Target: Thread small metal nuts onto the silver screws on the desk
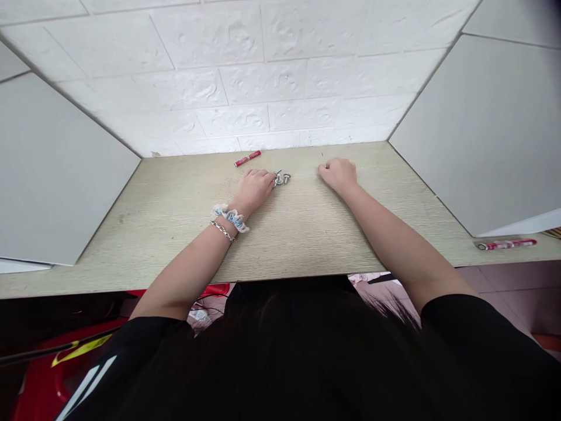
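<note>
Head view: left grip [254, 188] against metal screws [287, 178], hold impossible to tell; right grip [340, 173] curled closed.

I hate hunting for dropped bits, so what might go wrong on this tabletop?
The left hand is right beside the small metal parts, so a careless sweep might scatter them. At the far right, the red tube lies near the front edge of the tabletop and could roll off if bumped.
</note>
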### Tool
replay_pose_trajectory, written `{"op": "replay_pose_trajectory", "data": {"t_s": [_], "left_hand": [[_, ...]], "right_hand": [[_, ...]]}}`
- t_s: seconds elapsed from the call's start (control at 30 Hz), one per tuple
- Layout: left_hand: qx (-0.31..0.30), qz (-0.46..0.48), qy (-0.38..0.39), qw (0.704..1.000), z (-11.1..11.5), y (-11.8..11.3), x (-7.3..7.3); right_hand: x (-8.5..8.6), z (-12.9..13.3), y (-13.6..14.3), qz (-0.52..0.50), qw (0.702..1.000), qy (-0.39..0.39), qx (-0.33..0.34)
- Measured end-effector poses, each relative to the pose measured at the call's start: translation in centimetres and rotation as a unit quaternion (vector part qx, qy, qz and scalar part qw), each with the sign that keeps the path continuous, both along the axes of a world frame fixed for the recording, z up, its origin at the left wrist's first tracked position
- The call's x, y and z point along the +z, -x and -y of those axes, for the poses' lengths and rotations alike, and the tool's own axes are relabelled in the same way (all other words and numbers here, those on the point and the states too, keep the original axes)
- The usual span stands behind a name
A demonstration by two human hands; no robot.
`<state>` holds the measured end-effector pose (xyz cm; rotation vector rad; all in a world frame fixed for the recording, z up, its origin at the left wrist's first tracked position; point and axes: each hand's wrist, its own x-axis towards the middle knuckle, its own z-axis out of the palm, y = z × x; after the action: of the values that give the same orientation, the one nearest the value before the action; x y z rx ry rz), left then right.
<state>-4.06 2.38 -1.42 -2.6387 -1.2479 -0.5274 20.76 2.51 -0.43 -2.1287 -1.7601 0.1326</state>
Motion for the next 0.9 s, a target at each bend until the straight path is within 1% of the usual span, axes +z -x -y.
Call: {"op": "replay_pose_trajectory", "data": {"t_s": [0.13,0.2,0.27,0.33,0.4,0.47,0.5,0.6,0.63,0.7,0.8,0.9], "left_hand": [[0.004,0.000,0.005,1.000,-0.2,0.2,-0.1],[0.000,0.010,-0.001,1.000,-0.4,0.3,-0.3],[-0.013,0.033,-0.024,0.999,-0.6,0.3,-0.4],[-0.035,0.072,-0.061,0.995,-0.6,0.2,-0.4],[-0.062,0.115,-0.096,0.987,-0.3,0.1,-0.3],[-0.092,0.146,-0.116,0.978,0.1,-0.2,-0.2],[-0.107,0.156,-0.121,0.974,0.4,-0.3,-0.1],[-0.144,0.184,-0.120,0.965,1.1,-0.7,0.0],[-0.151,0.193,-0.114,0.963,1.3,-0.8,0.0],[-0.154,0.206,-0.090,0.962,1.5,-1.0,-0.1],[-0.142,0.220,-0.051,0.964,1.7,-1.2,-0.2],[-0.115,0.237,-0.031,0.964,1.8,-1.3,-0.5]], "right_hand": [[0.0,0.0,0.0,0.010,1.000,-0.008,-0.001],[0.1,0.1,-0.2,0.005,0.999,-0.038,-0.001],[0.4,0.3,-0.1,-0.012,0.997,-0.082,0.009],[0.5,0.6,0.3,-0.062,0.990,-0.122,0.027],[0.4,1.1,1.2,-0.156,0.976,-0.141,0.051],[0.0,1.6,2.6,-0.264,0.952,-0.134,0.080],[-0.2,1.8,3.3,-0.305,0.940,-0.113,0.105],[-1.0,2.6,5.4,-0.386,0.903,-0.053,0.181],[-1.2,2.8,5.9,-0.396,0.894,-0.044,0.206],[-1.4,3.1,6.4,-0.395,0.886,-0.027,0.242],[-1.7,3.3,6.4,-0.390,0.882,-0.022,0.264],[-2.0,3.2,6.2,-0.405,0.871,-0.028,0.278]]}}
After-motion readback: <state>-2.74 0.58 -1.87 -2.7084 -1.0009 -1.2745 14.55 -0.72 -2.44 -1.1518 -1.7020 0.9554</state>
